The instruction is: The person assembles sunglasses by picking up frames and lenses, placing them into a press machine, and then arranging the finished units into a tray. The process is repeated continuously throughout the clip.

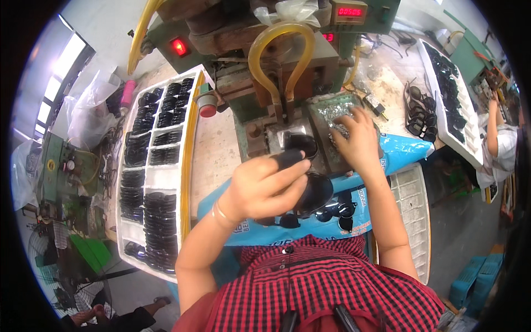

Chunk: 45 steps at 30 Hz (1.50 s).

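My left hand [264, 187] is closed on a pair of dark sunglasses [318, 191], a black cover on one fingertip. One dark lens lies over the small metal plate [275, 138] of a green press, below its tool; the other hangs nearer to me. Fingers partly hide the frame. My right hand [357, 138] is over a green tray of small shiny metal bits [334, 108], fingers curved and apart; anything tiny at the fingertips cannot be made out. More sunglasses [337, 213] lie on the blue plastic sheet [310, 229] beneath my hands.
The press [232, 105] has a yellow hose loop [255, 55] and a red button [207, 110]. To the left stands a white tray [160, 180] of stacked dark lenses. Sunglasses [418, 110] and another filled white tray [467, 130] are right. A co-worker [500, 141] sits beyond.
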Motion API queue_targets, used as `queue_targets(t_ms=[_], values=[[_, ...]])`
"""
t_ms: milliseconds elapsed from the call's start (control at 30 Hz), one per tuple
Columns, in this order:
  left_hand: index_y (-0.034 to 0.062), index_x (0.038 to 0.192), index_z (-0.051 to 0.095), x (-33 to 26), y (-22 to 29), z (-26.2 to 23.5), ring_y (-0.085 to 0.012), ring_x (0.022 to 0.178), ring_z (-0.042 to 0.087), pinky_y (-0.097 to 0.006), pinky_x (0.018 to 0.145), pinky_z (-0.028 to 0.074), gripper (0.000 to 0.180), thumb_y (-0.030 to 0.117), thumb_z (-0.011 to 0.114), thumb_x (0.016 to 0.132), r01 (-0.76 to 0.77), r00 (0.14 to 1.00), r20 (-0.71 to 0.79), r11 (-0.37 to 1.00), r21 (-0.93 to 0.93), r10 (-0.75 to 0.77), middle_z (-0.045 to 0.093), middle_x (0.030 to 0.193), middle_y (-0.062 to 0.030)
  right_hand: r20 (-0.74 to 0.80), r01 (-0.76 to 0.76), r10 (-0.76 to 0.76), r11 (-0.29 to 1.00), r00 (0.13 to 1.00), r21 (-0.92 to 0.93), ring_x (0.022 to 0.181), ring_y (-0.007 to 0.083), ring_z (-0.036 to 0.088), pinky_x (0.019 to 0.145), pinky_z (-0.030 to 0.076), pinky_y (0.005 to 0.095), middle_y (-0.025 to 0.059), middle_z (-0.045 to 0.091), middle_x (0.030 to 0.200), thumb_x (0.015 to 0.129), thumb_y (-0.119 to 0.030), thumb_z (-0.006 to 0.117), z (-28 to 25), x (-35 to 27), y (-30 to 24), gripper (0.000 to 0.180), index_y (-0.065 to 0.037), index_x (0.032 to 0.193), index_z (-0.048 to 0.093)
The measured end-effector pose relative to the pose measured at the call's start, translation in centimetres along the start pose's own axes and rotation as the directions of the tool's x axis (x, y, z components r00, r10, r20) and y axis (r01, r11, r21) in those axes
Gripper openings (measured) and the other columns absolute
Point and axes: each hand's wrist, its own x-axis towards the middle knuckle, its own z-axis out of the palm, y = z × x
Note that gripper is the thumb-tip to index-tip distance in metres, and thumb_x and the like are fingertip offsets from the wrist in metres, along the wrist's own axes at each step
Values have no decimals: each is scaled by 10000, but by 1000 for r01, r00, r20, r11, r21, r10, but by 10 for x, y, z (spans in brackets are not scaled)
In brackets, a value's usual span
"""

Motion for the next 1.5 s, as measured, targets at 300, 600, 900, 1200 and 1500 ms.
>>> queue_targets(t_ms=[300, 600, 900, 1200, 1500], values=[[84, 886, 601, -11, -8, 19, -252, 787, 709, -293, 594, 584, 241, 22, 748, 705, -109, 988, -100, 989, 104, 120, 696, 1072, -108, -117, 42, -27, 992, 993, 121, 1252, 396, 515, 1024, 425, 472, 209, 606, 1268, 754, -120, 740, 30, -14, 32, 165, -50, 902, 716], [87, 954, 664, -25, 14, 7, -237, 880, 668, -380, 863, 578, 211, 86, 711, 748, 105, 989, -112, 989, 101, -93, 679, 1085, -90, -152, 78, -65, 994, 986, 78, 959, 347, 637, 871, 495, 420, 152, 692, 997, 824, -85, 687, 23, -2, 27, 135, -27, 944, 707], [106, 822, 711, -173, -6, -175, -239, 867, 600, -370, 861, 490, 75, 86, 696, 751, 404, 543, 309, 566, 719, -781, 668, 905, -35, -116, 16, 14, 967, 993, 255, 907, 285, 663, 831, 502, 363, 124, 710, 950, 848, -117, 695, 19, 1, 25, 152, -52, 980, 733], [157, 810, 709, -228, -35, -200, -204, 889, 600, -351, 806, 481, 80, 124, 649, 770, 255, 342, 639, 723, 643, -689, 616, 808, 5, 37, -192, 196, 873, 980, 449, 896, 206, 682, 853, 506, 309, 103, 723, 948, 841, -120, 707, 21, 3, 26, 184, -41, 1006, 724], [135, 1026, 694, -224, -42, -177, -294, 806, 640, -405, 735, 520, 208, 124, 610, 835, 304, 250, 685, 727, 616, -684, 663, 828, -77, 126, -89, -5, 678, 992, 730, 918, 154, 661, 843, 501, 283, 84, 710, 953, 828, -67, 707, -46, 7, -34, 220, 33, 1021, 676]])
